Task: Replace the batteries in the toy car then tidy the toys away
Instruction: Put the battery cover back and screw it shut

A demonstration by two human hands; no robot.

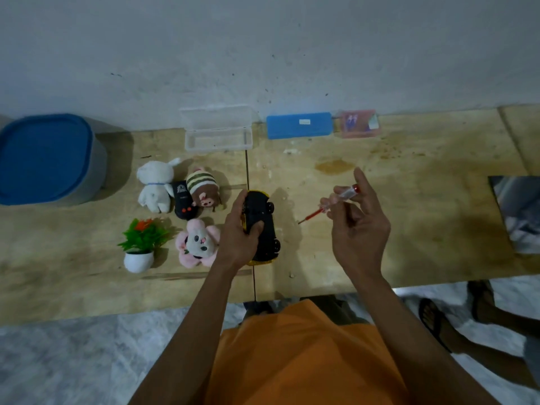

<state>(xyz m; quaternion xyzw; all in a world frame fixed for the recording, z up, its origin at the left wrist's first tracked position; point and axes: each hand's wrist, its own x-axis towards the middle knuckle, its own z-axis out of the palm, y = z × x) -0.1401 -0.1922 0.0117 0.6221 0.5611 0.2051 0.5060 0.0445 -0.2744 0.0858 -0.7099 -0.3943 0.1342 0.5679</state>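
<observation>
Your left hand (241, 229) clamps the light, rigid, upturned toy car (261, 226) by its flanks; your right hand (358, 226), at 3 o'clock, pinches the slim screwdriver (330, 204); keep gripping the car's sides.

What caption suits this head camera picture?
Left hand steadies an upturned toy car while the right hand holds a screwdriver.

No legible text anywhere: white emblem and lettering on the black plastic remote control (183, 203) too blurred to read; small white label on the blue rectangular case (299, 125) likewise.
</observation>
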